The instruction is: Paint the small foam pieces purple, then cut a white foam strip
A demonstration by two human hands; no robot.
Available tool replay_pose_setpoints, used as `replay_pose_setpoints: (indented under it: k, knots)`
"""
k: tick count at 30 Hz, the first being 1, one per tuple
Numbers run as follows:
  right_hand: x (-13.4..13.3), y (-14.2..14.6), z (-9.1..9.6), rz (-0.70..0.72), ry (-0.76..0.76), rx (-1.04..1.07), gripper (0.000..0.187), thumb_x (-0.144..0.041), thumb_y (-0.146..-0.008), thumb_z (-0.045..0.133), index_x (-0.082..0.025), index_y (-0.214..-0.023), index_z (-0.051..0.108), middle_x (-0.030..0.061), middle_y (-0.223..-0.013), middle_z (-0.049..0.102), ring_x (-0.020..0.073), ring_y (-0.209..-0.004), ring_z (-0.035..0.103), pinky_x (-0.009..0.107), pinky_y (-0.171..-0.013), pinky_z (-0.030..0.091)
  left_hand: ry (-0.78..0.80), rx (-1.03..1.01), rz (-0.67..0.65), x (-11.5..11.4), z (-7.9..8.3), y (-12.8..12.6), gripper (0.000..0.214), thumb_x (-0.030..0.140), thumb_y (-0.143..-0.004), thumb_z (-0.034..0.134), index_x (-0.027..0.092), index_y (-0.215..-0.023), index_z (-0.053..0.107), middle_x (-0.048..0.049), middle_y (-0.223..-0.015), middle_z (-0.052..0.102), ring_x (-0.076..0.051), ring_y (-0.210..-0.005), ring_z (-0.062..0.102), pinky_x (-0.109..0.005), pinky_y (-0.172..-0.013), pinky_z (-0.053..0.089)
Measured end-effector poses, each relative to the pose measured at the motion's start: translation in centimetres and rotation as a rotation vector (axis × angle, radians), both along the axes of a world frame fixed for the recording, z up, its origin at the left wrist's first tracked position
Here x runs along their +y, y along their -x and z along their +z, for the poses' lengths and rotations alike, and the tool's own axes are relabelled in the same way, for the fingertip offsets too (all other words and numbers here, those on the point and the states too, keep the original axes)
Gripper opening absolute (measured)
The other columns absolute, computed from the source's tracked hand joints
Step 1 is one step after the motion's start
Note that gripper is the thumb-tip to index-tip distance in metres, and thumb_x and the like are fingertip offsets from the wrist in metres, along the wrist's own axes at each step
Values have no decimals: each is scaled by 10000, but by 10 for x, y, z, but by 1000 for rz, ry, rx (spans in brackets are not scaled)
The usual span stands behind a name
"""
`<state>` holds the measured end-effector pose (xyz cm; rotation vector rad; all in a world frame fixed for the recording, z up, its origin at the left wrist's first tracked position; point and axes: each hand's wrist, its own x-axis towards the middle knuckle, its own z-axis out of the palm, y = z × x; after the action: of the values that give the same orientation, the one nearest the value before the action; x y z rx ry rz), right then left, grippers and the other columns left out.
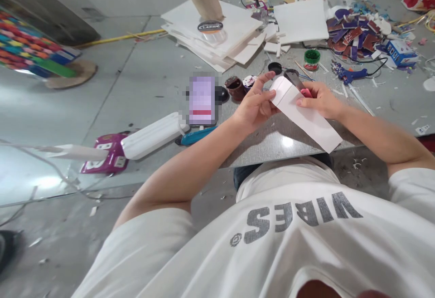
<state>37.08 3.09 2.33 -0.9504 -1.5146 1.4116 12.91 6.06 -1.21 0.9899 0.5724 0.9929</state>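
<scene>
A long strip of white paper (311,123) slants across both hands above the table edge, with a line across its upper end. My left hand (254,107) is closed on that end, thumb on top, one finger raised. My right hand (321,100) is closed around scissors (306,93) with a red handle and a dark blade, partly hidden behind the strip. The right thumb also presses on the paper. Just beyond the hands are a brown paint jar (235,88), a black lid (275,67) and an open green paint jar (311,57).
To the left lie a phone (202,100), a blue tool (199,136) and a purple device with a white lamp-like part (154,135). White boards (217,44) are stacked behind. At right are a blue glue gun (351,73), a small box (402,54) and a heap of coloured scraps (353,32).
</scene>
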Motion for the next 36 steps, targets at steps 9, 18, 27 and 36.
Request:
replay_pose_setpoints:
  k: [9, 18, 27, 36]
  knots:
    - [-4, -1, 4, 29, -42, 0, 302, -397, -818, 910, -179, -959, 757, -40, -811, 620, 100, -731, 539, 274, -667, 449, 32, -31, -62, -5, 3, -2, 635, 431, -853, 964, 345, -1396, 646, 0, -1203, 811, -216, -949, 808, -369, -837, 661]
    - [-7, 1, 15, -78, -72, -109, 546, -629, -739, 1046, -201, -815, 717, -50, -715, 574, 97, -678, 451, 321, -620, 376, 10, -12, 42, -6, -2, -4, 931, 352, -748, 1019, 342, -1549, 545, -13, -1195, 800, -233, -968, 820, -374, -860, 646]
    - [-6, -3, 6, 16, -66, -16, 432, -526, -779, 1015, -193, -893, 765, -26, -775, 658, 113, -724, 548, 293, -646, 432, 28, -33, -22, -9, 10, 0, 697, 410, -765, 996, 284, -1375, 682, -43, -1216, 813, -248, -996, 811, -358, -847, 640]
    - [-8, -10, 9, 14, -53, -43, 364, -462, -756, 1004, -219, -871, 760, -9, -782, 637, 144, -706, 550, 305, -653, 449, 88, -39, -119, -10, 18, 0, 548, 364, -807, 879, 246, -1326, 748, -42, -1107, 825, -243, -898, 778, -347, -764, 634]
